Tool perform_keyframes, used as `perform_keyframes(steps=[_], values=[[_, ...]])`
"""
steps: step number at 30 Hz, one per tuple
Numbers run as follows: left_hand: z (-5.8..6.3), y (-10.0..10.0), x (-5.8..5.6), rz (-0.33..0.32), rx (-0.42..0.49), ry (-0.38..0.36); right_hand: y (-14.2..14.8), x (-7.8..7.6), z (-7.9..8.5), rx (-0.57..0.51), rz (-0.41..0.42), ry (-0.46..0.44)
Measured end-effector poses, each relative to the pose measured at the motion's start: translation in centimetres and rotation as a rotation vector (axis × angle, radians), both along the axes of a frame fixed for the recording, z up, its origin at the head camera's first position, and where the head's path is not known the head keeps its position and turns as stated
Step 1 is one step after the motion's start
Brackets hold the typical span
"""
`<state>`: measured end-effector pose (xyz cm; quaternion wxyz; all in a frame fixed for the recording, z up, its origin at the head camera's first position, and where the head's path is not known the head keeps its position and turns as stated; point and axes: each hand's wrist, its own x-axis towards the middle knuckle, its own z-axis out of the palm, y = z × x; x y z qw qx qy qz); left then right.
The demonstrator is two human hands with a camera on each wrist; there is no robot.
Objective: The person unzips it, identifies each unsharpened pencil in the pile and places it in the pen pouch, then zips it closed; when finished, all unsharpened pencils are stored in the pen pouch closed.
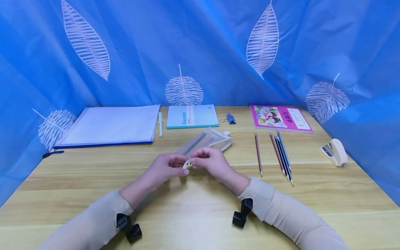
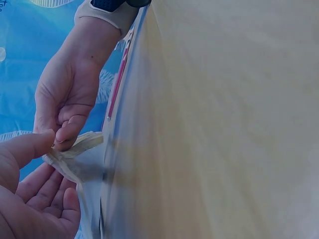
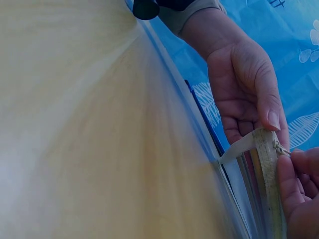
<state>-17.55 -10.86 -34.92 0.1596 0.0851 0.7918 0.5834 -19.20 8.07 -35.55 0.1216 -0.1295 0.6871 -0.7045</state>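
Observation:
A translucent pencil case (image 1: 204, 140) with a pale zipper lies across the middle, its near end raised off the table. My left hand (image 1: 165, 170) pinches that near end between thumb and fingers. Close beside it, my right hand (image 1: 214, 162) holds the small zipper pull (image 3: 280, 148) between thumb and forefinger. In the right wrist view the zipper tape (image 3: 269, 172) runs down from the left hand's thumb. The left wrist view shows the case's pale edge (image 2: 67, 167) between both hands. The fingers hide part of the zipper end.
Behind the hands are a white folder (image 1: 115, 123), a white pen (image 1: 160, 124), a notebook (image 1: 200, 117), a blue binder clip (image 1: 231, 118) and a pink book (image 1: 281, 118). Several pencils (image 1: 282, 156) lie to the right, near a white stapler (image 1: 335, 152). A blue curtain (image 1: 218, 52) hangs around the wooden table (image 1: 200, 222).

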Motion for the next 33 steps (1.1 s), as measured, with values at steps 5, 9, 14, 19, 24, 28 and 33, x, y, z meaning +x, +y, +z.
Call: perform_keyframes(steps=[5,9,14,19,24,28,33], values=[[0.0,0.2,-0.1,0.010,-0.043,0.006,0.1,-0.1,-0.1,-0.001,-0.012,-0.005],[0.2,0.3,-0.2,0.026,-0.087,0.022,0.4,-0.3,-0.1,0.029,-0.014,-0.008],[0.5,0.0,-0.4,0.014,-0.169,0.056,1.6,-1.0,0.0,0.040,-0.054,-0.033],[0.6,-0.7,-0.5,0.011,-0.283,0.089,4.0,-2.1,0.1,0.050,-0.162,-0.023],[0.9,-1.4,-0.3,-0.037,-0.345,0.145,6.6,-2.7,0.6,0.102,-0.217,-0.007],[1.0,-2.4,-0.2,-0.038,-0.372,0.171,9.5,-3.3,0.9,0.135,-0.290,-0.013],[1.4,-3.6,0.0,-0.044,-0.391,0.242,12.2,-3.4,1.0,0.187,-0.332,-0.018]])
